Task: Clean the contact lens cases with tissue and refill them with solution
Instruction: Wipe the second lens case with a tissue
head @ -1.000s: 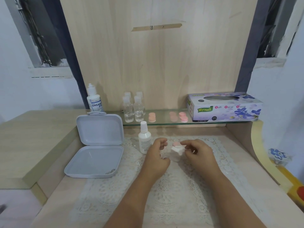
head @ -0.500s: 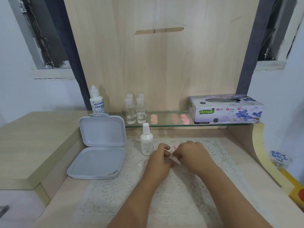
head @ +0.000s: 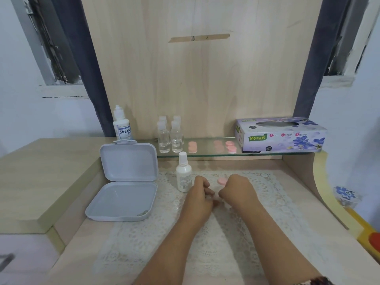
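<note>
Wiping step judged in hand: left hand [head: 200, 192] and right hand [head: 236, 187] are curled close together over the mat [head: 267, 202] (contents hidden), pink case [head: 222, 181] just beyond; bottle [head: 183, 175] needed next for refilling.

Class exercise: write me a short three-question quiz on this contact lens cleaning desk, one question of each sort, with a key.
1. True or false: the grey plastic box lies open.
2. The tissue box stands at which end of the glass shelf? A left, B right, C middle.
3. Fill in: the white bottle on the lace mat stands nearest the ___ hand.

Key: 1 true; 2 B; 3 left. The left hand is beside it; the right hand is farther off.
</note>
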`<state>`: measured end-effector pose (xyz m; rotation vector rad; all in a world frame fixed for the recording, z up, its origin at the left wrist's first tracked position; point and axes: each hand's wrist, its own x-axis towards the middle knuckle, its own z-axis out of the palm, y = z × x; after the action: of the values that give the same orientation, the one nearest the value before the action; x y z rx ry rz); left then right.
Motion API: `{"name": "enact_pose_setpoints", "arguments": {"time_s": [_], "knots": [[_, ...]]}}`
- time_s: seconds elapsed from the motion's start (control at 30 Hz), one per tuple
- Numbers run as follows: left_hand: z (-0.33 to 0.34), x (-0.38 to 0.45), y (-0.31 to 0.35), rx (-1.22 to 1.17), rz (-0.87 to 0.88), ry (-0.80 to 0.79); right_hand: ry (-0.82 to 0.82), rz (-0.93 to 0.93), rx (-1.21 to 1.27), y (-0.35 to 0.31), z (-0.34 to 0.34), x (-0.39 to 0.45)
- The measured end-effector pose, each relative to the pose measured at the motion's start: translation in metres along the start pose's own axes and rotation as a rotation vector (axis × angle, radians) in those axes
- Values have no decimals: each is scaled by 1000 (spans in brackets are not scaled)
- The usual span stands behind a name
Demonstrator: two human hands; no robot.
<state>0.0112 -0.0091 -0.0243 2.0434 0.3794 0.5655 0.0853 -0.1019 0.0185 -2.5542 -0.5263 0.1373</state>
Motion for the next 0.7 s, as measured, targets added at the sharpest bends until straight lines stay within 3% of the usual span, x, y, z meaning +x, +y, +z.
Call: {"name": "enact_pose_setpoints", "arguments": {"time_s": [0.2, 0.37, 0.53, 0.7], "knots": [[-1, 1, -1, -14, -15, -4, -184, -218, -92, 1, -18, 5], [-1, 2, 0, -40, -43, -35, 21, -175, 53, 11, -28, 7], [0, 3, -3, -14, -22, -7, -170, -155, -269, 2, -8, -4], [0, 3, -1, -18, -18, 3, 16, -174, -395, 2, 9, -4]]}}
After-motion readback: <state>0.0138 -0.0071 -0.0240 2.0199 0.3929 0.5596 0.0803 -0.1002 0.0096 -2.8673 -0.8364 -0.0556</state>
